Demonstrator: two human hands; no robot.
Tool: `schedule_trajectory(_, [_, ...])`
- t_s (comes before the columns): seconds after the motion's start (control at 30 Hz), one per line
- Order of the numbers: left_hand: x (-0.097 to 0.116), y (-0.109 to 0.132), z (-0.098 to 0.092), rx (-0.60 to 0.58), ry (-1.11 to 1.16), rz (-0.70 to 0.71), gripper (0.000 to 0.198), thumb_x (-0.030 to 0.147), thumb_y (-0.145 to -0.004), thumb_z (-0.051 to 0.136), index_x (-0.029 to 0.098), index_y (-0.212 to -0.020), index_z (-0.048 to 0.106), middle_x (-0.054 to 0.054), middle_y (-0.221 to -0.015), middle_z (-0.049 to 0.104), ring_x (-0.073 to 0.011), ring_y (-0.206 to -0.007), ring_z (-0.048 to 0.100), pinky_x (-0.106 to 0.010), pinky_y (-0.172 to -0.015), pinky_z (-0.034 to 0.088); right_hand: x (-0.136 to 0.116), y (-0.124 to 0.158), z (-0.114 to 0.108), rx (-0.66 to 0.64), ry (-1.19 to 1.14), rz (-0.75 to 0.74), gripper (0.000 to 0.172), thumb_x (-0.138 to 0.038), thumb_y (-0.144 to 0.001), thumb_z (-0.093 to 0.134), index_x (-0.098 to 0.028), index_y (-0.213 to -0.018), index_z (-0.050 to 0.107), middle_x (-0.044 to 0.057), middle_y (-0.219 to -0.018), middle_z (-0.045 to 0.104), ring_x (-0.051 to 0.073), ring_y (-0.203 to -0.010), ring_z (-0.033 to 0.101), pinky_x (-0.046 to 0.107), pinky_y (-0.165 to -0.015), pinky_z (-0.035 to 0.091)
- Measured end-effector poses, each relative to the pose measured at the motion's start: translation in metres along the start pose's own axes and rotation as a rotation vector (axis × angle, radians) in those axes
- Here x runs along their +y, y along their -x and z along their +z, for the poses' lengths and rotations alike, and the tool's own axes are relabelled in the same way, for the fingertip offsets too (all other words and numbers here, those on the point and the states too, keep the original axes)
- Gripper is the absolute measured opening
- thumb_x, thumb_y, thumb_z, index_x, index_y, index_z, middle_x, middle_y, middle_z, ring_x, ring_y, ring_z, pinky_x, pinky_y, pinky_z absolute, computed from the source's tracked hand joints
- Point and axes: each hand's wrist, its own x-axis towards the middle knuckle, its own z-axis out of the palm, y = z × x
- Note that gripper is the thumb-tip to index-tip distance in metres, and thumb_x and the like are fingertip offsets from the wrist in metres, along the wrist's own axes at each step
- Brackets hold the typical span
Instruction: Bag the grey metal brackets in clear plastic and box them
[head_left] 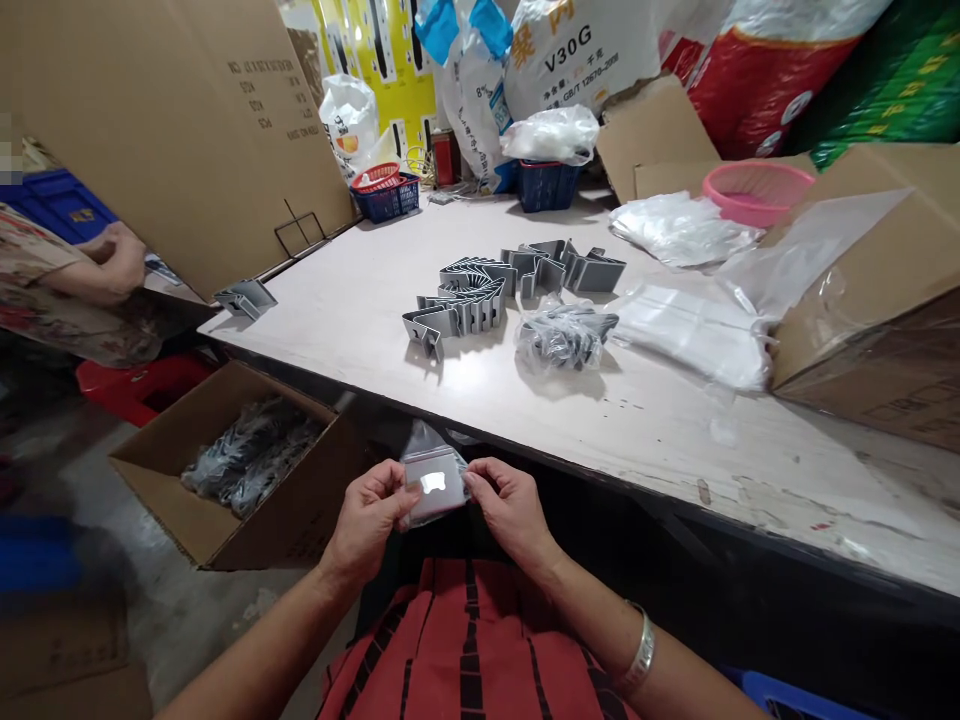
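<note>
- Head view: bare left hand [367, 522] and bare right hand [514, 512] grip a clear plastic zip bag [435, 490] between them.
- Ahead: pale table [675, 450].
- Left of the grip: open brown cardboard box [292, 515] holding bagged grey metal brackets [251, 455].

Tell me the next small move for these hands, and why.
I'd probably pull the bag open: the left hand and right hand pinch its edges, and loose metal brackets lie on the table beyond, ready for bagging.
</note>
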Motion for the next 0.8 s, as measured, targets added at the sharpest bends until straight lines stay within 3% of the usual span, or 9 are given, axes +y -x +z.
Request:
schedule_trajectory(0.07, [-0.005, 0.002, -0.005, 0.081, -0.170, 0.139, 0.028, 0.032, -0.062, 0.062, 0.015, -0.053, 0.041, 0.007, -0.048, 0.037, -0.0045, -0.045, 0.032, -0.017, -0.044, 0.026, -0.004, 0.003, 0.000, -0.035, -0.132, 0.120, 0.017, -0.033, -0.066, 0.058, -0.016, -0.064, 0.056, -0.004, -0.051, 0.048, 0.007, -0.046, 0.039, 0.021, -0.045, 0.032])
schedule_trajectory(0.13, [-0.010, 0.005, -0.009, 0.085, -0.362, 0.232, 0.025, 0.030, -0.064, 0.059, 0.016, -0.053, 0.043, 0.006, -0.050, 0.037, -0.0059, -0.048, 0.033, -0.018, -0.046, 0.027, -0.008, 0.004, 0.000, -0.079, -0.258, 0.223, 0.019, -0.034, -0.065, 0.059, -0.016, -0.067, 0.055, -0.006, -0.049, 0.045, 0.005, -0.041, 0.034, 0.020, -0.040, 0.026])
schedule_trajectory(0.23, [-0.017, 0.011, -0.009, -0.025, -0.604, 0.304, 0.019, 0.027, -0.069, 0.053, 0.015, -0.056, 0.048, 0.005, -0.052, 0.040, -0.0074, -0.050, 0.036, -0.019, -0.048, 0.029, -0.008, -0.001, 0.001, -0.086, -0.294, 0.231, 0.020, -0.033, -0.063, 0.061, -0.015, -0.070, 0.055, -0.006, -0.051, 0.046, 0.004, -0.040, 0.034, 0.019, -0.040, 0.025])
schedule_trajectory(0.33, [-0.024, 0.015, -0.008, -0.142, -0.736, 0.383, 0.016, 0.023, -0.072, 0.048, 0.015, -0.059, 0.054, 0.003, -0.055, 0.047, -0.0084, -0.052, 0.041, -0.020, -0.051, 0.032, 0.001, -0.007, -0.004, -0.128, -0.150, 0.224, 0.020, -0.033, -0.064, 0.059, -0.015, -0.071, 0.055, -0.006, -0.052, 0.046, 0.004, -0.042, 0.034, 0.019, -0.041, 0.026])
schedule_trajectory(0.43, [-0.034, 0.017, -0.012, -0.206, -0.808, 0.401, 0.017, 0.021, -0.074, 0.046, 0.015, -0.064, 0.058, 0.000, -0.060, 0.055, -0.0097, -0.055, 0.047, -0.020, -0.054, 0.034, 0.012, -0.006, -0.016, -0.303, 0.086, 0.165, 0.015, -0.028, -0.069, 0.054, -0.014, -0.074, 0.058, -0.007, -0.052, 0.043, 0.005, -0.044, 0.034, 0.020, -0.044, 0.028])
schedule_trajectory(0.57, [-0.050, 0.017, -0.018, -0.151, -0.854, 0.429, 0.020, 0.024, -0.076, 0.046, 0.016, -0.066, 0.060, -0.003, -0.062, 0.060, -0.0116, -0.057, 0.052, -0.022, -0.056, 0.038, 0.024, 0.005, -0.028, -0.543, 0.426, 0.016, 0.010, -0.021, -0.074, 0.050, -0.017, -0.075, 0.059, -0.004, -0.059, 0.049, 0.008, -0.053, 0.042, 0.021, -0.051, 0.034])
schedule_trajectory(0.7, [-0.059, 0.023, -0.016, -0.013, -0.834, 0.461, 0.023, 0.025, -0.079, 0.043, 0.017, -0.061, 0.056, -0.001, -0.058, 0.055, -0.0110, -0.055, 0.049, -0.022, -0.055, 0.038, 0.031, 0.017, -0.026, -0.512, 0.719, -0.206, 0.012, -0.012, -0.076, 0.045, -0.016, -0.073, 0.056, 0.002, -0.071, 0.054, 0.011, -0.063, 0.047, 0.024, -0.059, 0.036])
schedule_trajectory(0.8, [-0.058, 0.032, -0.014, 0.107, -0.747, 0.441, 0.021, 0.025, -0.080, 0.044, 0.017, -0.062, 0.054, 0.000, -0.059, 0.053, -0.0100, -0.055, 0.048, -0.020, -0.054, 0.038, 0.028, 0.024, -0.020, -0.485, 0.633, -0.358, 0.014, -0.014, -0.081, 0.041, -0.017, -0.073, 0.052, 0.001, -0.069, 0.052, 0.011, -0.060, 0.046, 0.023, -0.057, 0.036])
